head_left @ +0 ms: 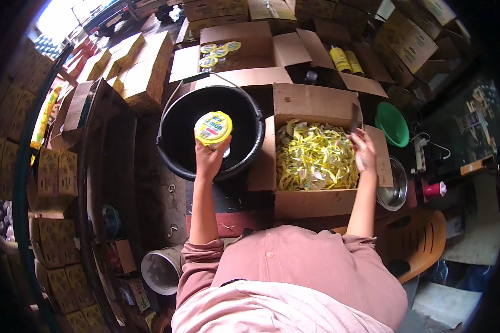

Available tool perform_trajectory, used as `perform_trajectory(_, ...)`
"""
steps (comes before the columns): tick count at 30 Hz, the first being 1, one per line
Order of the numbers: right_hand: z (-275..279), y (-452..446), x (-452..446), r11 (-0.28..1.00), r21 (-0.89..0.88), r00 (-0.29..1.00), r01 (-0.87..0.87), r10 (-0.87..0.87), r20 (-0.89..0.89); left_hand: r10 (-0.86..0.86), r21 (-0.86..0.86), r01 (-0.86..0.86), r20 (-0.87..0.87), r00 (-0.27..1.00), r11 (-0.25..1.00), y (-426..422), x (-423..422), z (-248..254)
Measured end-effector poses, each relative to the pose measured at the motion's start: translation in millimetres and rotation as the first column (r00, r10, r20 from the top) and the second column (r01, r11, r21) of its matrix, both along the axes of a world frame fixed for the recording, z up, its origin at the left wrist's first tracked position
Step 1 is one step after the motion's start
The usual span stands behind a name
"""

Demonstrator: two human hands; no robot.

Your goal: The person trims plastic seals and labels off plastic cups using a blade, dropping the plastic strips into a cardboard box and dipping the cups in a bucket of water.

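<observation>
My left hand (211,157) is closed around a container (213,129) with a round yellow top printed "Lemon". I see it from above, so most of its body is hidden. It is over the black bucket (175,125), whose wire handle leans on the far rim. My right hand (364,151) is at the right side of an open cardboard box (315,197), fingers closed on a dark, narrow, blade-like tool (355,116) that points away from me. A loose heap of yellow and clear plastic strips (316,158) fills the box.
Behind the bucket stands an open carton (244,53) with several yellow-topped containers. Two yellow bottles (340,60) lie in another carton. To the right are a green bowl (393,124), a metal bowl (394,188), a power strip (419,155) and an orange chair (416,244). A white bucket (162,273) sits lower left.
</observation>
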State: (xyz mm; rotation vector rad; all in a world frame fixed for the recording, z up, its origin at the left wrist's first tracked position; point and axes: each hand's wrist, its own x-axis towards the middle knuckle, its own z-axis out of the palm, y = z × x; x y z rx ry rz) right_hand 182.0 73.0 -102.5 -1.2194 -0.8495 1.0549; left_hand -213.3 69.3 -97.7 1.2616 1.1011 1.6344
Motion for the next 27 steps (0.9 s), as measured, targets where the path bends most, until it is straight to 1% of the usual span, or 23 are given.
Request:
perform_trajectory(1, 7, 11, -29, 0.992, 0.036, 0.99, -0.122, 0.119, 0.08, -0.011, -0.015, 0.011, -0.032, 0.999, 1.0, 0, -2, 0)
perform_trajectory(3, 32, 21, -91, 0.953, 0.073, 0.951, -0.293, 0.283, 0.122, -0.035, -0.016, 0.034, -0.112, 0.993, 0.999, -1, -6, 0)
perform_trajectory(4, 37, 26, -116, 0.915, 0.111, 0.921, -0.388, 0.379, 0.091, -0.035, -0.011, 0.034, -0.104, 0.994, 0.999, -1, -7, -1)
perform_trajectory(5, 48, 27, -141, 0.885, 0.115, 0.89, -0.451, 0.437, 0.127, -0.036, -0.006, 0.035, -0.097, 0.995, 0.999, 0, -8, -3)
perform_trajectory(6, 56, 27, -162, 0.859, 0.121, 0.858, -0.498, 0.468, 0.209, -0.038, 0.0, 0.039, -0.092, 0.995, 0.999, 1, -7, -3)
perform_trajectory(7, 70, 22, -183, 0.866, 0.099, 0.839, -0.49, 0.439, 0.321, 0.0, 0.05, 0.005, -0.105, 0.994, 0.999, 0, -4, 5)
perform_trajectory(8, 78, 18, -199, 0.864, 0.196, 0.799, -0.463, 0.312, 0.513, 0.025, 0.053, -0.02, -0.107, 0.994, 0.998, -1, -1, 9)
perform_trajectory(10, 100, 7, -222, 0.827, 0.279, 0.697, -0.488, 0.176, 0.695, 0.051, 0.068, -0.043, -0.131, 0.99, 0.997, 0, 1, 17)
perform_trajectory(12, 99, 8, -232, 0.72, 0.351, 0.537, -0.599, 0.036, 0.843, 0.045, 0.063, -0.037, -0.131, 0.99, 0.997, 1, 0, 15)
perform_trajectory(13, 100, 6, -236, 0.722, 0.313, 0.487, -0.617, 0.039, 0.872, 0.055, 0.076, -0.043, -0.16, 0.986, 0.996, 1, 0, 18)
perform_trajectory(14, 100, 6, -240, 0.714, 0.302, 0.465, -0.631, 0.037, 0.884, 0.062, 0.087, -0.046, -0.189, 0.98, 0.995, 1, 0, 19)
perform_trajectory(16, 100, 5, -243, 0.703, 0.278, 0.419, -0.655, 0.031, 0.907, 0.062, 0.101, -0.047, -0.151, 0.987, 0.994, 4, 1, 15)
perform_trajectory(17, 100, 3, -243, 0.7, 0.234, 0.377, -0.675, 0.055, 0.924, 0.061, 0.108, -0.047, -0.132, 0.989, 0.993, 5, 1, 14)
perform_trajectory(20, 91, 4, -244, 0.678, 0.282, 0.41, -0.678, 0.031, 0.911, 0.061, 0.097, -0.045, -0.173, 0.983, 0.994, 3, 2, 17)
perform_trajectory(23, 92, 3, -246, 0.678, 0.263, 0.386, -0.687, 0.033, 0.922, 0.063, 0.095, -0.046, -0.19, 0.98, 0.994, 1, 2, 22)
perform_trajectory(26, 99, 1, -245, 0.698, 0.161, 0.294, -0.698, 0.075, 0.953, 0.062, 0.08, -0.047, -0.199, 0.978, 0.996, 3, 0, 13)
perform_trajectory(27, 99, 1, -246, 0.695, 0.157, 0.29, -0.702, 0.077, 0.954, 0.062, 0.077, -0.047, -0.197, 0.978, 0.996, 4, 0, 14)
